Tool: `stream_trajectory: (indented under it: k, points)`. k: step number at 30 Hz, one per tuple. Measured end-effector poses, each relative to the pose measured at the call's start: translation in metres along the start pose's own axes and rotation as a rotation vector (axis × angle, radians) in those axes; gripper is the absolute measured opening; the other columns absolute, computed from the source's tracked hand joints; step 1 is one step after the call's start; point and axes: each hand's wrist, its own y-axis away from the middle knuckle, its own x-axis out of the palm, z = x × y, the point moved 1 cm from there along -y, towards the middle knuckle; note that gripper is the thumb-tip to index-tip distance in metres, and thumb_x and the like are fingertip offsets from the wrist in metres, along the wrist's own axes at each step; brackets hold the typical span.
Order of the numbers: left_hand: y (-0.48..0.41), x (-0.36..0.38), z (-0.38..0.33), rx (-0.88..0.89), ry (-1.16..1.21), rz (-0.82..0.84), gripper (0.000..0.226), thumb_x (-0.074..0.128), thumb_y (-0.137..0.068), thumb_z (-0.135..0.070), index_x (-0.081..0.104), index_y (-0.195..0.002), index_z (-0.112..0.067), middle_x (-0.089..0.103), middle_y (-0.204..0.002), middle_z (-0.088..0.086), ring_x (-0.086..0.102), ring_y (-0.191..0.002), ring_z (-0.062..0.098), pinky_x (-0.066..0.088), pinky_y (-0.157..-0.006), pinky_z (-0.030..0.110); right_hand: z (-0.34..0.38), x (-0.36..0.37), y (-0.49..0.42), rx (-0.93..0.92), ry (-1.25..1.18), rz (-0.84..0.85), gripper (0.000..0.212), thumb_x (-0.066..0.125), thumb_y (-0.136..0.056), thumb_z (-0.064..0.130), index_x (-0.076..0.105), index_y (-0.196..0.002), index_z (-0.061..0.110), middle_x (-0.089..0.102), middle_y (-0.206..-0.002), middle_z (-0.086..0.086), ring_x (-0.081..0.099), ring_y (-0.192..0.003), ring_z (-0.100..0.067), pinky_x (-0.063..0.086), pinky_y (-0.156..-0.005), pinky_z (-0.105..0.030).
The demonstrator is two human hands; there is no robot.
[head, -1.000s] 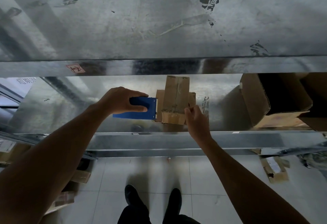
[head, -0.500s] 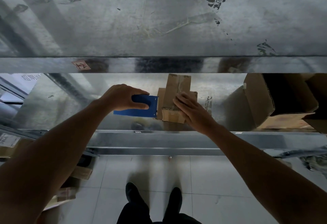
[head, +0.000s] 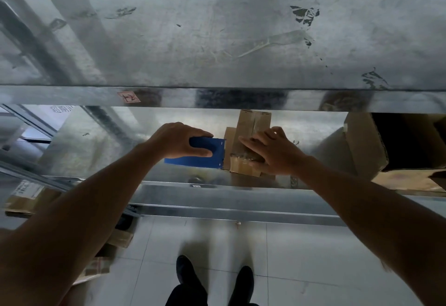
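Here, the left hand (head: 179, 140) grips a blue box (head: 207, 154) on the lower metal shelf (head: 217, 194), fingers curled over its top and thumb along its near side. The blue box stands just beside the brown boxes (head: 253, 122), touching them or nearly so (the gap is too fine to judge). The right hand (head: 275, 151) rests flat on the brown boxes, fingers straight and slightly spread, holding nothing. Farther right on the same shelf lies a large open carton (head: 366, 146). Below, black shoes (head: 187, 274) stand on a pale tiled floor (head: 301, 257).
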Motion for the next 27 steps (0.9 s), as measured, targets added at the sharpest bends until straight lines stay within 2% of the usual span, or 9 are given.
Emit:
stream_trajectory:
  k: [3, 5, 8, 11, 14, 19, 23, 25, 27]
  points:
    - [0.001, 0.001, 0.0, -0.01, -0.007, 0.007, 0.066, 0.049, -0.08, -0.079, 0.051, -0.139, -0.049, 0.07, -0.12, -0.015, 0.063, -0.1, 0.011, 0.038, -0.081, 0.028, 0.014, -0.006, -0.014, 0.013, -0.001, -0.017, 0.064, 0.051, -0.084, 0.053, 0.052, -0.138, 0.019, 0.054, -0.121, -0.006, 0.049, -0.115, -0.029, 0.037, -0.102, -0.047]
    - [0.001, 0.002, 0.002, -0.019, 0.003, 0.013, 0.067, 0.048, -0.079, -0.081, 0.051, -0.138, -0.05, 0.069, -0.12, -0.015, 0.063, -0.1, 0.011, 0.039, -0.081, 0.028, 0.027, 0.0, -0.016, 0.077, -0.059, -0.074, 0.059, 0.049, -0.085, 0.052, 0.057, -0.131, 0.015, 0.054, -0.127, -0.008, 0.049, -0.122, -0.032, 0.034, -0.11, -0.051]
    - [0.001, 0.001, 0.003, -0.024, 0.014, 0.013, 0.068, 0.05, -0.078, -0.08, 0.051, -0.138, -0.048, 0.071, -0.118, -0.014, 0.062, -0.096, 0.011, 0.04, -0.082, 0.029, 0.035, 0.015, -0.013, 0.176, -0.104, -0.087, 0.062, 0.045, -0.095, 0.058, 0.054, -0.138, 0.014, 0.046, -0.151, -0.013, 0.04, -0.141, -0.036, 0.029, -0.117, -0.06]
    - [-0.001, 0.003, 0.002, 0.0, -0.02, 0.015, 0.07, 0.049, -0.077, -0.082, 0.053, -0.137, -0.047, 0.072, -0.114, -0.013, 0.063, -0.095, 0.012, 0.039, -0.081, 0.029, 0.033, 0.02, -0.014, 0.191, -0.111, -0.033, 0.066, 0.039, -0.098, 0.059, 0.043, -0.151, 0.019, 0.039, -0.159, -0.011, 0.035, -0.147, -0.036, 0.029, -0.118, -0.061]
    - [-0.006, 0.006, 0.005, 0.022, -0.066, 0.007, 0.071, 0.045, -0.076, -0.085, 0.054, -0.135, -0.047, 0.072, -0.111, -0.014, 0.065, -0.094, 0.012, 0.04, -0.079, 0.029, 0.033, 0.02, -0.013, 0.191, -0.092, 0.002, 0.07, 0.036, -0.1, 0.06, 0.036, -0.156, 0.018, 0.037, -0.16, -0.01, 0.035, -0.147, -0.035, 0.027, -0.119, -0.059]
    - [-0.018, 0.021, -0.006, -0.013, -0.13, 0.011, 0.068, 0.043, -0.079, -0.086, 0.062, -0.126, -0.041, 0.073, -0.103, -0.012, 0.065, -0.088, 0.014, 0.049, -0.079, 0.032, 0.037, 0.022, -0.015, 0.214, -0.082, -0.008, 0.069, 0.037, -0.099, 0.057, 0.041, -0.154, 0.016, 0.042, -0.158, -0.01, 0.039, -0.144, -0.034, 0.028, -0.119, -0.057]
    - [-0.019, 0.017, 0.017, -0.095, -0.467, 0.15, 0.062, 0.051, -0.076, -0.083, 0.069, -0.105, -0.032, 0.07, -0.099, -0.006, 0.065, -0.093, 0.02, 0.04, -0.072, 0.03, 0.032, 0.022, -0.011, 0.209, -0.101, -0.053, 0.069, 0.04, -0.098, 0.054, 0.043, -0.153, 0.012, 0.044, -0.157, -0.011, 0.04, -0.144, -0.035, 0.029, -0.118, -0.06]
    - [-0.002, 0.019, 0.049, -0.222, -0.382, 0.213, 0.061, 0.048, -0.074, -0.086, 0.068, -0.105, -0.037, 0.07, -0.104, -0.01, 0.064, -0.097, 0.019, 0.044, -0.076, 0.031, 0.034, 0.021, -0.012, 0.185, -0.124, -0.057, 0.069, 0.039, -0.098, 0.053, 0.044, -0.152, 0.012, 0.043, -0.157, -0.011, 0.038, -0.145, -0.034, 0.028, -0.118, -0.061]
    - [0.007, 0.016, 0.06, -0.25, -0.312, 0.1, 0.058, 0.044, -0.076, -0.087, 0.064, -0.107, -0.043, 0.07, -0.106, -0.013, 0.064, -0.097, 0.019, 0.047, -0.082, 0.033, 0.04, 0.015, -0.017, 0.225, -0.156, -0.065, 0.07, 0.037, -0.095, 0.053, 0.045, -0.151, 0.012, 0.043, -0.157, -0.01, 0.034, -0.147, -0.033, 0.023, -0.12, -0.062]
